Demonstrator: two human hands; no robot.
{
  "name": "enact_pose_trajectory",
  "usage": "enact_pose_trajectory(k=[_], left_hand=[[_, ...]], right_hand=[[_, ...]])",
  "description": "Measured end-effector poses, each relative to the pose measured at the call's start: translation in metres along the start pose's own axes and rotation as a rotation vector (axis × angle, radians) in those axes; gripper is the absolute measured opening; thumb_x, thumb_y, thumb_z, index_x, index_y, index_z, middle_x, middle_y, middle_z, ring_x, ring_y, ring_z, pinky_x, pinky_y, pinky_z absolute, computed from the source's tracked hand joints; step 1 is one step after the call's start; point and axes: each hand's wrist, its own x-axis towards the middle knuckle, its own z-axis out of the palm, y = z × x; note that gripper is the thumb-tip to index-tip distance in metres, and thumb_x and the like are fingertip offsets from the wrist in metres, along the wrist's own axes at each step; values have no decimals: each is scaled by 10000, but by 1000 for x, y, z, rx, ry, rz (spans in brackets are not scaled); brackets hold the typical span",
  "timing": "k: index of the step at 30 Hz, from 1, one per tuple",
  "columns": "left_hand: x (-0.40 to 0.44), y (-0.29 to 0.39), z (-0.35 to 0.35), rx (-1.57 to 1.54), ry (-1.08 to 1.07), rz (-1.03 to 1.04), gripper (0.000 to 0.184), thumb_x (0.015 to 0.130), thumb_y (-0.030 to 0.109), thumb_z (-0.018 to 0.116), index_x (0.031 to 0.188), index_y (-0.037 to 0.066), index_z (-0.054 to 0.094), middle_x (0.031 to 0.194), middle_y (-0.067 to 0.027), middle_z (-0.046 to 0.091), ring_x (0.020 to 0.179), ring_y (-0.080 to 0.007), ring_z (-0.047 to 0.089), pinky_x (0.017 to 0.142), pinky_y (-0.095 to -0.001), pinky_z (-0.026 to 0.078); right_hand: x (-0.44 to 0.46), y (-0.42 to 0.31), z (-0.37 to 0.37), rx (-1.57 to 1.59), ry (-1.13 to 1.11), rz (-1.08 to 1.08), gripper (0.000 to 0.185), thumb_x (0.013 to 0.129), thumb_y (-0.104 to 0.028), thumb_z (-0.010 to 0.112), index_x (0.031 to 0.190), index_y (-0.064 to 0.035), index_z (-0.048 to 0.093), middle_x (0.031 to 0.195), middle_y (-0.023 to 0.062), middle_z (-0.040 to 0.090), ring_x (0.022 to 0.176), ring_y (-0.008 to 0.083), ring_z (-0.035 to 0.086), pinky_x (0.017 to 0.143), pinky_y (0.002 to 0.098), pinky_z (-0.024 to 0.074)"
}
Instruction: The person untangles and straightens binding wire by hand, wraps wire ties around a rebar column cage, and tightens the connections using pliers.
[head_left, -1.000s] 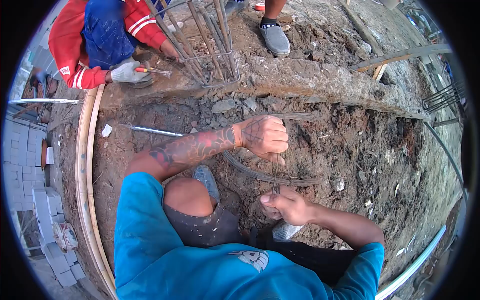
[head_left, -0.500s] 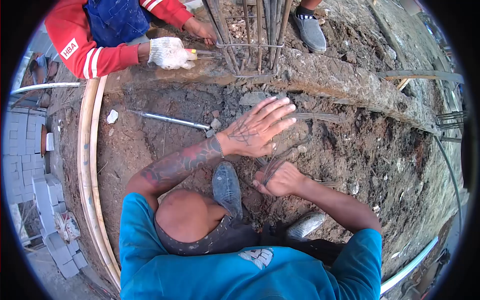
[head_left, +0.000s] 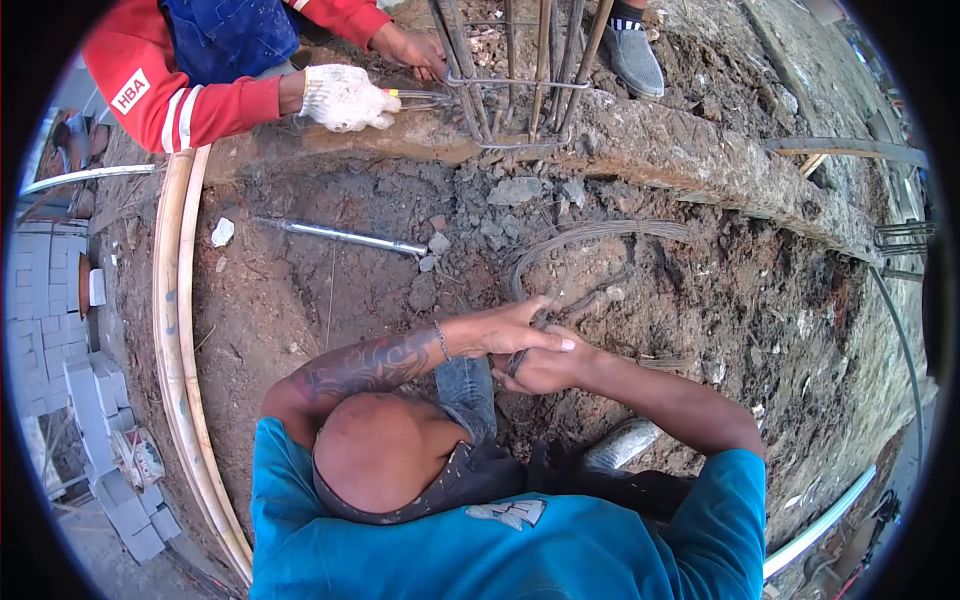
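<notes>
In the head view my two hands meet low over the soil, in front of my knees. My right hand [head_left: 545, 370] is closed on a bundle of thin grey tie wire [head_left: 590, 232], which shows dark at the fist. My left hand [head_left: 505, 328] lies against the right one, its fingers curled around the wire just above it. The rest of the wire bends up from my hands in a loop and rests on the mud to the right. Part of the bundle is hidden by my fingers.
A metal rod [head_left: 345, 237] lies on the soil. Beyond it, a co-worker's gloved hand [head_left: 345, 98] holds a tool beside upright rebar [head_left: 545, 70] on a concrete beam [head_left: 680, 150]. Long bamboo poles [head_left: 180, 330] run down the left, near stacked grey blocks [head_left: 100, 400].
My left hand has come down from above the wire, going from spread fingers to a grip beside my right hand. The co-worker's gloved hand has shifted slightly at the rebar.
</notes>
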Motion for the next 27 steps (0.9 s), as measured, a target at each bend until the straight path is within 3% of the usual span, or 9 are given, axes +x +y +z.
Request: enact_pose_trajectory(k=[6,13,16,17,19,22,25,26,27], left_hand=[[10,-14,8,-95,152,78,695,828,419,654,1315,-8,400,1188,-235,516,1123,-258,500,922,-361,421],[12,-17,15,278,88,381,421,925,304,550,1230,27,464,963,-65,559,947,-119,500,853,-317,411],[14,-20,8,128,207,414,434,949,262,500,1300,31,391,966,-87,552,904,-146,544,823,-340,442],[6,-11,2,116,236,320,478,955,257,481,1342,25,322,991,-115,546,894,-178,565,821,-354,455],[0,-5,-2,97,287,230,526,962,252,461,1385,20,252,1015,-142,541,883,-210,586,818,-368,469],[25,-38,11,530,545,543,685,934,249,510,1413,-38,115,1013,-214,549,699,-217,621,685,-341,508],[42,-53,0,861,788,739,752,902,279,565,1415,-35,114,927,-190,585,630,-186,610,606,-328,499],[19,-20,2,381,528,157,826,874,315,608,1407,-63,103,845,-152,606,646,-190,609,599,-324,493],[14,-11,-1,383,532,153,826,874,315,608,1407,-63,103,845,-152,606,646,-190,609,599,-324,493]], right_hand=[[-7,1,15,-26,64,10,243,788,-235,564,910,-45,653,797,126,640,786,291,639,727,409,508],[-31,-36,-24,-344,-529,63,277,785,-221,557,979,-51,657,1028,136,638,965,291,604,889,420,438],[-57,-26,-12,-272,257,37,355,847,-241,524,1108,-6,578,1125,201,554,1077,317,522,914,429,421],[-61,-21,-14,-287,264,18,355,847,-241,524,1108,-6,578,1125,201,554,1077,317,522,914,429,421],[-65,-16,-20,199,770,560,308,930,-246,484,1074,9,578,1049,181,564,1066,299,539,893,413,441],[-29,27,-26,942,1037,631,312,977,-268,443,1069,7,560,846,89,561,862,192,583,728,336,481],[-2,46,-28,1211,1061,437,304,984,-280,440,1073,-8,543,692,1,491,613,85,493,560,253,423],[10,41,-30,1282,1164,429,280,986,-282,440,1025,-22,533,613,-50,393,504,39,352,460,212,318],[17,39,-29,1287,1163,424,280,986,-282,440,1025,-22,533,613,-50,393,504,39,352,460,212,318]])
